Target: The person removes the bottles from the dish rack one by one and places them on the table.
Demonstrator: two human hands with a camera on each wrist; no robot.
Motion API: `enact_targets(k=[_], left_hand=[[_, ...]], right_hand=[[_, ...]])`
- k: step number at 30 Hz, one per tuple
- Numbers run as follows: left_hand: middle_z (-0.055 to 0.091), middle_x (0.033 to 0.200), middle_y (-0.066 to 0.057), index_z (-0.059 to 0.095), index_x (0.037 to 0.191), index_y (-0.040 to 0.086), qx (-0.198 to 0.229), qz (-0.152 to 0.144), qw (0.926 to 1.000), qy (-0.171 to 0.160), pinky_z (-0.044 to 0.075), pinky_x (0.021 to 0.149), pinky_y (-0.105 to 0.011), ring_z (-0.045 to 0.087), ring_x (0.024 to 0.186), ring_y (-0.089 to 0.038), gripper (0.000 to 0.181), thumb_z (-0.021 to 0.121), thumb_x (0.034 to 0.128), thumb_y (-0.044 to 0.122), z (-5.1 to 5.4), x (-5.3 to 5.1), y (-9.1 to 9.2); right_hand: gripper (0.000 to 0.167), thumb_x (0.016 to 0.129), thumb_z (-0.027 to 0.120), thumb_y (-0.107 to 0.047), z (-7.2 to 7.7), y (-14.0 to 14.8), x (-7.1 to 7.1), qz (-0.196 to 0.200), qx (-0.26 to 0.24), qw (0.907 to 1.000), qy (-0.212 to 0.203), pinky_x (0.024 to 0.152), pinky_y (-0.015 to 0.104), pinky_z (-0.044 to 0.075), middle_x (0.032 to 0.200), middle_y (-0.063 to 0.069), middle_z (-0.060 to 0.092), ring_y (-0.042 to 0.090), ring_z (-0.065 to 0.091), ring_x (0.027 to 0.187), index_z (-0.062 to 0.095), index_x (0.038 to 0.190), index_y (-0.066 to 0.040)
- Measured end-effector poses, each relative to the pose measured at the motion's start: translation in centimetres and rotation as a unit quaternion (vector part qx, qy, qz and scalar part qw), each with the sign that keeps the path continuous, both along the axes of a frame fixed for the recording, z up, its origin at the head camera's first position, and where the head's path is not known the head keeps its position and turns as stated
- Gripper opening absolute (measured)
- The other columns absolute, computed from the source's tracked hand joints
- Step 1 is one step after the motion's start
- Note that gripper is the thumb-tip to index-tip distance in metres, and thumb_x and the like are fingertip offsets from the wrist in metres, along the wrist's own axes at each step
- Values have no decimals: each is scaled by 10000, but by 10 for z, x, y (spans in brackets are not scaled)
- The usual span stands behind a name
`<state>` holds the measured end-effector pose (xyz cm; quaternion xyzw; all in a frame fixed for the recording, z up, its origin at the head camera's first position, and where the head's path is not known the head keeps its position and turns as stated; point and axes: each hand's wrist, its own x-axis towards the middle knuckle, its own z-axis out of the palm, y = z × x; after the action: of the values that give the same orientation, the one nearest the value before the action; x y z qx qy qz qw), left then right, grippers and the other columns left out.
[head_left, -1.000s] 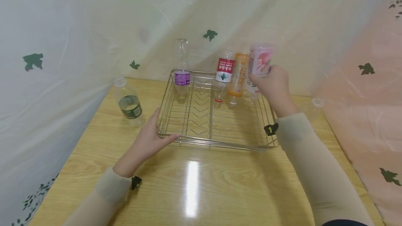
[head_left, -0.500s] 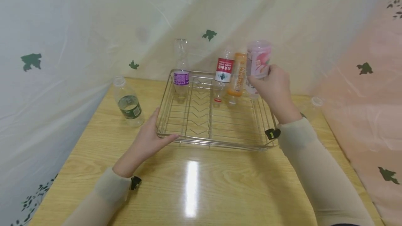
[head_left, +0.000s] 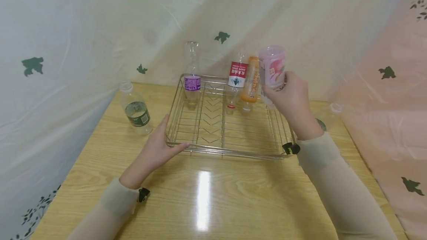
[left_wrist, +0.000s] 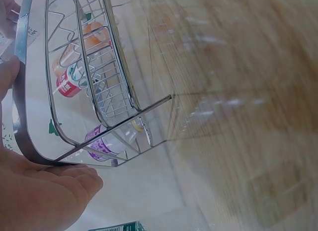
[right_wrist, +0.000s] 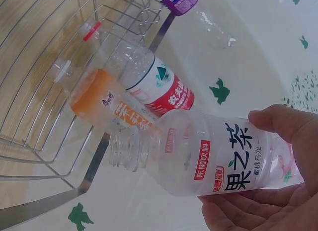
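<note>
A wire rack (head_left: pixel 213 149) stands on the table. My left hand (head_left: pixel 155 151) holds its near left corner, thumb along the front rim and fingers against the left side. Above the rack's far right part, my right hand (head_left: pixel 293 97) grips a clear plastic bottle (right_wrist: pixel 213 156) with a pink peach label. It is upside down and tilted, its uncapped mouth pointing down toward the rack in the right wrist view. Left of it, an orange-labelled bottle (head_left: pixel 251 80), a red-and-white-labelled bottle (head_left: pixel 238 75) and a purple-labelled bottle (head_left: pixel 192 83) stand inverted in the rack.
A clear bottle with a green label (head_left: pixel 137 114) stands upright on the table, left of the rack. Another clear bottle (head_left: pixel 330 116) stands to the right, partly behind the right forearm. A patterned curtain (head_left: pixel 160 29) hangs behind the table (head_left: pixel 173 203).
My right hand has shifted slightly left with the peach-labelled bottle and lowered it a little, closer to the orange-labelled bottle. The left hand and the rack have stayed in place.
</note>
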<state>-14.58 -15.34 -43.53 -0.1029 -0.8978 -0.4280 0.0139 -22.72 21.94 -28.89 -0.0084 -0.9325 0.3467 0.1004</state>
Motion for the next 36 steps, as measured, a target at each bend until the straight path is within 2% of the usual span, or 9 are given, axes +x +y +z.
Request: enact_targets(k=[9, 16, 20, 28, 36], left_hand=[[188, 1631, -241, 49, 1631, 55, -51, 50, 10000, -37, 243, 1165, -599, 251, 1457, -454, 1227, 808, 815, 570, -1, 0, 0], [193, 1627, -252, 49, 1630, 48, -165, 85, 9998, -22, 243, 1161, -612, 260, 1449, -469, 1254, 785, 799, 633, -2, -1, 0], [195, 1629, -244, 54, 1630, 50, -132, 70, 9999, -37, 247, 1162, -605, 263, 1451, -460, 1264, 777, 789, 656, -1, -1, 0], [200, 1630, -241, 65, 1628, 42, -105, 73, 9999, 24, 245, 1162, -608, 260, 1452, -459, 1232, 812, 806, 577, 0, -1, 1], [209, 1627, -242, 69, 1629, 43, -104, 74, 9999, 18, 249, 1164, -602, 268, 1450, -456, 1258, 792, 788, 637, 1, 0, 1]], right_hand=[[557, 891, 740, -389, 2, -4, 13, 107, 218, 9996, 176, 761, 407, 587, 1107, 99, 644, 266, 620, 925, 565, 1276, -28], [475, 889, 739, -395, 4, -8, 23, 178, 357, 9987, 319, 669, 393, 576, 1035, 66, 639, 257, 609, 840, 585, 1187, -59], [452, 890, 735, -396, 3, -9, 28, 220, 385, 9982, 397, 669, 401, 573, 1026, 67, 638, 261, 609, 836, 587, 1159, -65], [355, 865, 751, -297, 1, -10, 38, 284, 505, 9959, 690, 620, 403, 549, 953, 79, 621, 267, 584, 779, 589, 1087, -73], [383, 852, 767, -270, 0, -12, 48, 374, 618, 9941, 812, 678, 427, 555, 994, 82, 621, 269, 585, 837, 616, 1133, -58]])
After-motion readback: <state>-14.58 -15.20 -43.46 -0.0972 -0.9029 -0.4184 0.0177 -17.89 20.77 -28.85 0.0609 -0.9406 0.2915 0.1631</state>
